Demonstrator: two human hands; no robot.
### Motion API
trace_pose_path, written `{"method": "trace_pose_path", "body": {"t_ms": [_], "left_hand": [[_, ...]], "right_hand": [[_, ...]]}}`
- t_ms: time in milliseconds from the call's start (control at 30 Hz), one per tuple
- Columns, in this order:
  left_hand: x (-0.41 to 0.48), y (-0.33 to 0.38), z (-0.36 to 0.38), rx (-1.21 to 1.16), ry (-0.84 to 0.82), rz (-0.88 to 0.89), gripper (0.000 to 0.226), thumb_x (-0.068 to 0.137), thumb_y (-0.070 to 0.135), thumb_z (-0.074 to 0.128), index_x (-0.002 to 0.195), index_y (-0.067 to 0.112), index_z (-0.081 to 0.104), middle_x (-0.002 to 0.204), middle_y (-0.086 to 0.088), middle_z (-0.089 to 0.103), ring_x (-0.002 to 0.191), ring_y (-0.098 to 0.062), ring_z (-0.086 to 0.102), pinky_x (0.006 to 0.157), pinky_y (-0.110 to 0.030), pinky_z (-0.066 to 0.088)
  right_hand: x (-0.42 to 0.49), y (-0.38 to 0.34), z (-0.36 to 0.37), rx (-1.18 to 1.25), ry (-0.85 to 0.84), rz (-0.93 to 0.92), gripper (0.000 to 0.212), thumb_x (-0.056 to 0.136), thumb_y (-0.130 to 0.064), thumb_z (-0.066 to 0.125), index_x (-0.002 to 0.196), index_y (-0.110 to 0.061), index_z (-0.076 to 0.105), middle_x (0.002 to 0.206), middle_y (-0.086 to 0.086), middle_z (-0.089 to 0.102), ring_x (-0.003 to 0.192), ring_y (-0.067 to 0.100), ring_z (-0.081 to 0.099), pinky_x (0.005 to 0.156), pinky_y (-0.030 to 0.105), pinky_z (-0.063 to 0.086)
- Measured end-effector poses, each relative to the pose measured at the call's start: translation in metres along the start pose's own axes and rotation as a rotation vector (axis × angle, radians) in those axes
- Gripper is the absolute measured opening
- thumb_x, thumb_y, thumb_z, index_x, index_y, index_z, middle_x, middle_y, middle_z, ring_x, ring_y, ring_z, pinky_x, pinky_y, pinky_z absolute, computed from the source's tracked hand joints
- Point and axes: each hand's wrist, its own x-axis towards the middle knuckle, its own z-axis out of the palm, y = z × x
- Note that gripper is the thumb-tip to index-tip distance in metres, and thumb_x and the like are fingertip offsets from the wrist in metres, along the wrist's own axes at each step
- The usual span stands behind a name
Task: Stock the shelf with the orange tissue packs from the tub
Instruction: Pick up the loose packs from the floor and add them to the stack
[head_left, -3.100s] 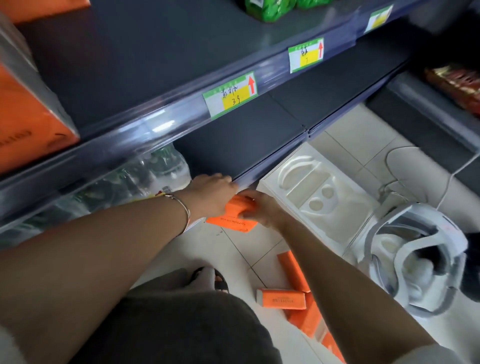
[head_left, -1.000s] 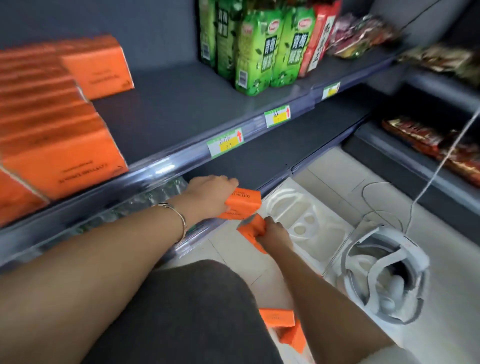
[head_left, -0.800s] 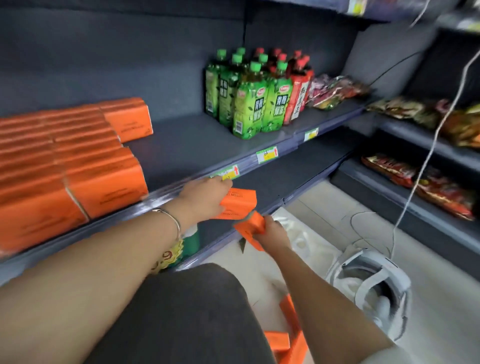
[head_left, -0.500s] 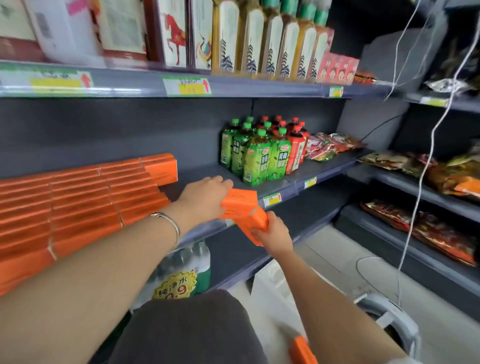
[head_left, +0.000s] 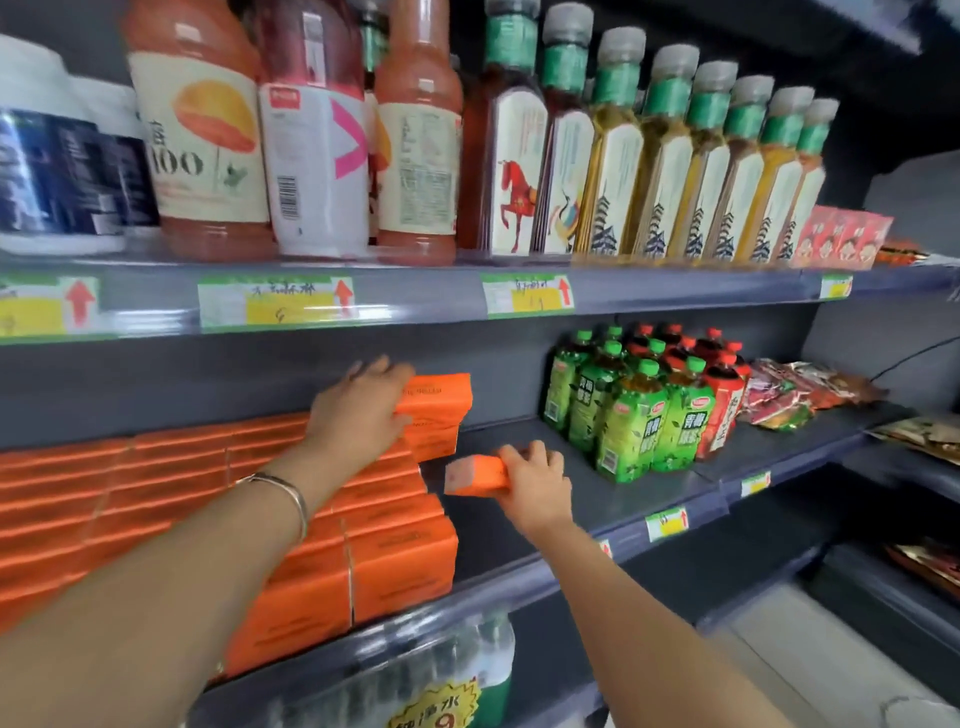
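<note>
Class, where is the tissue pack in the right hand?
Head view, centre: the tissue pack is over the bare middle shelf, between the stacked orange packs and the green bottles.

shop | price tags (head_left: 275, 306) on shelf edge | rows of drink bottles (head_left: 670, 156)
</note>
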Motion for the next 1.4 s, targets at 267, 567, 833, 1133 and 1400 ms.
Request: {"method": "trace_pose_path", "body": {"t_ms": [267, 567, 833, 1133, 1400], "left_hand": [[0.055, -0.044, 0.038, -0.034, 0.075, -0.114, 0.054, 0.089, 0.029, 0.060, 0.138, 0.026, 0.039, 0.139, -0.004, 0.044, 0.129, -0.027, 0.040, 0.101, -0.038, 0.040], [0.086, -0.080, 0.068, -0.046, 0.109, -0.144, 0.051, 0.085, 0.030, 0.063, 0.133, 0.026, 0.045, 0.130, -0.002, 0.047, 0.124, -0.026, 0.042, 0.097, -0.038, 0.043], [0.087, -0.086, 0.083, -0.099, 0.085, -0.149, 0.052, 0.085, 0.028, 0.065, 0.133, 0.022, 0.046, 0.124, -0.006, 0.049, 0.120, -0.028, 0.044, 0.096, -0.038, 0.043], [0.076, -0.078, 0.085, -0.138, 0.055, -0.128, 0.052, 0.085, 0.019, 0.064, 0.134, 0.019, 0.046, 0.125, -0.008, 0.047, 0.120, -0.029, 0.043, 0.097, -0.036, 0.041], [0.067, -0.053, 0.076, -0.267, 0.041, -0.014, 0.050, 0.078, 0.011, 0.071, 0.125, 0.014, 0.053, 0.119, -0.009, 0.052, 0.115, -0.028, 0.048, 0.096, -0.032, 0.037]], "right_hand": [[0.092, -0.039, 0.048, -0.081, -0.154, -0.059, 0.055, 0.088, -0.016, 0.055, 0.138, -0.029, 0.037, 0.142, 0.009, 0.027, 0.132, 0.037, 0.024, 0.103, 0.049, 0.034], [0.145, -0.054, 0.087, -0.002, -0.173, -0.137, 0.060, 0.086, -0.008, 0.050, 0.138, -0.035, 0.035, 0.144, 0.010, 0.020, 0.138, 0.041, 0.014, 0.110, 0.051, 0.024], [0.132, -0.051, 0.102, 0.521, 0.018, 0.173, 0.062, 0.083, -0.007, 0.052, 0.140, -0.019, 0.032, 0.128, 0.014, 0.040, 0.113, 0.039, 0.049, 0.089, 0.040, 0.043], [0.121, -0.057, 0.064, 0.504, 0.071, -0.036, 0.078, 0.080, -0.003, 0.054, 0.149, -0.019, 0.023, 0.145, 0.010, 0.028, 0.132, 0.033, 0.032, 0.110, 0.037, 0.028], [0.107, -0.070, 0.021, 0.846, -0.085, -0.296, 0.049, 0.078, -0.014, 0.076, 0.119, -0.026, 0.051, 0.110, -0.001, 0.053, 0.102, 0.016, 0.054, 0.098, 0.042, 0.046]]}}
